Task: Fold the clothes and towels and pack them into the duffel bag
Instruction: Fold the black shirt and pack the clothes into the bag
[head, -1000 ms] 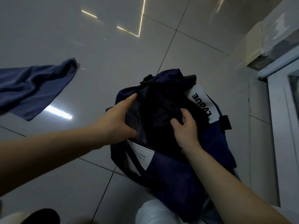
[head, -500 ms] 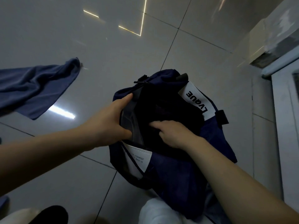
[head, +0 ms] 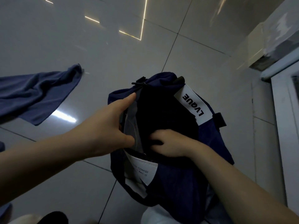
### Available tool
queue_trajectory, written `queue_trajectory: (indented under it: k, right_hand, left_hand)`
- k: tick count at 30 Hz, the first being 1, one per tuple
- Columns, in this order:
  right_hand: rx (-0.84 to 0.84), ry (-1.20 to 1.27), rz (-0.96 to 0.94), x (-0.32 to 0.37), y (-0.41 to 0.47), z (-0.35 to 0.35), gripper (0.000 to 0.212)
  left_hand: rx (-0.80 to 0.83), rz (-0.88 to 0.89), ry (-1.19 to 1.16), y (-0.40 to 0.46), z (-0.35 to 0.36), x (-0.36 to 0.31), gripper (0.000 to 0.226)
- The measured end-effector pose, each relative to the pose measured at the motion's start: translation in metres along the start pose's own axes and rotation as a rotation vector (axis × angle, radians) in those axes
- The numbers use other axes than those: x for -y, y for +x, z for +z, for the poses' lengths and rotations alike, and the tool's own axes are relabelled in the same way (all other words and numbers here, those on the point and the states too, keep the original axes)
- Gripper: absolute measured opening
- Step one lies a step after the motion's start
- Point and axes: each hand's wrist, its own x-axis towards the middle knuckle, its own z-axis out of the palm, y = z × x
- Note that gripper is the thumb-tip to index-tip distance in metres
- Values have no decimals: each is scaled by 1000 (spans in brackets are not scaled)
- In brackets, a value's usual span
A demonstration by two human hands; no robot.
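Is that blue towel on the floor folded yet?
No. The towel lies spread and rumpled on the floor, apart from the bag, with neither hand touching it.

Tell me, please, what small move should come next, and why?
Probably draw the right hand out of the bag and reach for the blue towel. That hand presses dark cloth inside; the left hand holds the opening wide; the towel lies unfolded on the floor.
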Motion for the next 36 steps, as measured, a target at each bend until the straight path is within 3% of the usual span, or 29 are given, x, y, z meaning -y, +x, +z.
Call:
queue_trajectory:
  k: [2,4,6,8,11,12,14,17,19,21,23,26,28,30,33,36]
  right_hand:
    - [-358,52,-51,-10,-13,-11,33]
    - [-714,-185,-45,-24,-25,-17,36]
    - [-831,-474,53,-41,-28,-26,48]
    - [-747,-536,292,-55,-26,-38,81]
    - [-698,-198,564,-70,-21,-60,98]
    - [-660,-55,617,-75,-20,-66,92]
    - [-554,-35,664,-85,-18,-71,67]
    - [-603,-136,608,-95,-16,-72,35]
    - [-647,-155,567,-95,-18,-80,31]
    - [-672,-177,567,-97,-26,-94,30]
    - [-682,-208,581,-101,-35,-111,26]
    - [-671,-234,596,-103,-42,-130,19]
    - [-654,-234,591,-101,-42,-134,16]
    - [-650,-240,576,-101,-41,-133,15]
    - [-665,-260,552,-104,-43,-133,15]
    - [-662,-277,532,-100,-39,-132,17]
  left_hand:
    - [7,0,-66,10,8,2,103]
    - [15,9,-69,27,23,11,99]
    - [23,2,-24,48,40,26,95]
    - [26,-17,34,67,52,42,93]
    - [-34,-22,103,82,63,57,90]
    - [-60,-21,138,84,66,58,89]
    - [-191,31,346,80,66,54,86]
    - [-445,391,691,82,59,45,81]
    - [-442,592,804,95,58,41,78]
    - [-310,592,903,109,64,33,81]
    - [-193,430,941,121,71,26,83]
    - [-163,296,1036,140,78,20,61]
    - [-233,408,1071,148,78,18,34]
    - [-406,536,1094,151,72,20,23]
    - [-632,586,1084,157,61,29,27]
    - [-612,680,1154,154,68,27,47]
